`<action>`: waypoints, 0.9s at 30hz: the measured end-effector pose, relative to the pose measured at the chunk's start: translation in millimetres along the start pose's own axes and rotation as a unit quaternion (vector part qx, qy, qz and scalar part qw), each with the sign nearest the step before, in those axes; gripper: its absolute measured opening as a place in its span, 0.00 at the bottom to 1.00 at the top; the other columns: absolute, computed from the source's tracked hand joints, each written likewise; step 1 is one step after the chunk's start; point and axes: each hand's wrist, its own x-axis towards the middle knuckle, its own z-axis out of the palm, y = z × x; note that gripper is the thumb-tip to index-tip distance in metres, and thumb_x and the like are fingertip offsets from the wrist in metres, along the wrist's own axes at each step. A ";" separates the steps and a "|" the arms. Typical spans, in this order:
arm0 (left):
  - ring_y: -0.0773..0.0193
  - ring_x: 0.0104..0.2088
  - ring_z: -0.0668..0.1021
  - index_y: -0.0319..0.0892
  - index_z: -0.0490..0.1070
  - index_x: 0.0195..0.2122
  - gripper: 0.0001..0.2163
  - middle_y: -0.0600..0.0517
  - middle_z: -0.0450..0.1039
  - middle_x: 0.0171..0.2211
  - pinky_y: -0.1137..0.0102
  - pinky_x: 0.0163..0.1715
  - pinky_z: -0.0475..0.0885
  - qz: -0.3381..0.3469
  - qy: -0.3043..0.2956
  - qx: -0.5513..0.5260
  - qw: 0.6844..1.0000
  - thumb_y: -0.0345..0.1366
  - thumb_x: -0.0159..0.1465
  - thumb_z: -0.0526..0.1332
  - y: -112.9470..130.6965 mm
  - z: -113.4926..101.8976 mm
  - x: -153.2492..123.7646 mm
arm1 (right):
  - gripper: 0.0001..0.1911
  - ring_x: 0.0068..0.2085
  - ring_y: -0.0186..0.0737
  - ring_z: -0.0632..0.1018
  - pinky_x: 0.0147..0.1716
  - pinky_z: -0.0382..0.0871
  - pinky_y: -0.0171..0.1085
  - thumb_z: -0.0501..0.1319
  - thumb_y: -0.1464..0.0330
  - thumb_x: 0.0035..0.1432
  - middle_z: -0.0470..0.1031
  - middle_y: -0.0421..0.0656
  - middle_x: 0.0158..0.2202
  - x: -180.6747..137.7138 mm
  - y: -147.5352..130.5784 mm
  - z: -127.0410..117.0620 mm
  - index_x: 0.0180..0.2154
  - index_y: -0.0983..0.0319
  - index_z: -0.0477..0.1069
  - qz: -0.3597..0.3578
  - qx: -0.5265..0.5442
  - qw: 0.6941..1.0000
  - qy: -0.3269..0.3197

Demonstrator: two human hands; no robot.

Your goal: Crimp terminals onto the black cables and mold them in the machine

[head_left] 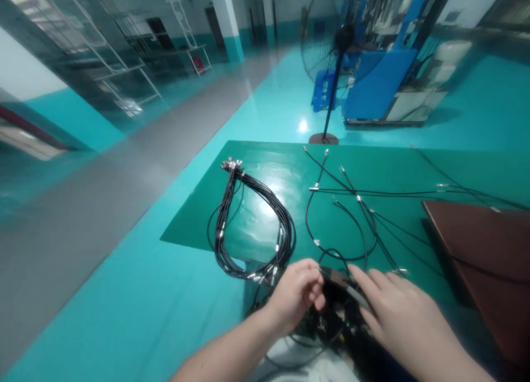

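My left hand (296,291) is closed, thumb and forefinger pinching a thin black cable (332,251) at the table's near edge. Opposite it, my right hand (399,302) has its fingers and thumb closed around the same cable, beside a blurred grey piece (358,297). The cable arches in a small loop between the two hands. Under them is a dark, cluttered mass (331,316) whose parts I cannot make out. Left of my left hand lies a coiled bundle of black cables (290,222) with silver metal ends, partly over the table edge.
Loose black cables (372,227) with metal fittings cross the green tabletop (265,155). A brown board (476,249) lies at the right. Beyond the table stand a pedestal fan (337,67), a blue crate (323,89) and a blue machine (379,84).
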 end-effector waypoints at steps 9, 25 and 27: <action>0.74 0.14 0.58 0.38 0.62 0.20 0.05 0.58 0.55 0.13 0.76 0.15 0.57 0.008 0.010 0.006 1.000 0.30 0.51 0.57 -3.3 -3.2 -0.9 | 0.20 0.22 0.39 0.73 0.18 0.58 0.34 0.60 0.72 0.44 0.72 0.40 0.25 -2.2 -8.2 -0.8 0.43 0.62 0.68 0.004 0.013 1.000 -0.018; 0.75 0.13 0.57 0.38 0.62 0.19 0.07 0.59 0.55 0.13 0.76 0.14 0.57 -0.022 -0.002 0.081 0.996 0.33 0.50 0.60 6.4 -3.8 -2.0 | 0.22 0.32 0.46 0.70 0.31 0.63 0.43 0.61 0.67 0.46 0.71 0.44 0.31 0.0 5.1 -3.0 0.47 0.61 0.68 0.007 0.010 1.000 -0.012; 0.75 0.14 0.57 0.38 0.63 0.20 0.06 0.59 0.55 0.14 0.76 0.14 0.58 -0.033 -0.024 0.127 0.991 0.34 0.50 0.60 9.2 -8.8 -2.0 | 0.23 0.32 0.45 0.70 0.31 0.63 0.42 0.62 0.67 0.45 0.72 0.44 0.32 2.5 7.5 -5.2 0.47 0.60 0.69 -0.008 0.015 1.000 -0.018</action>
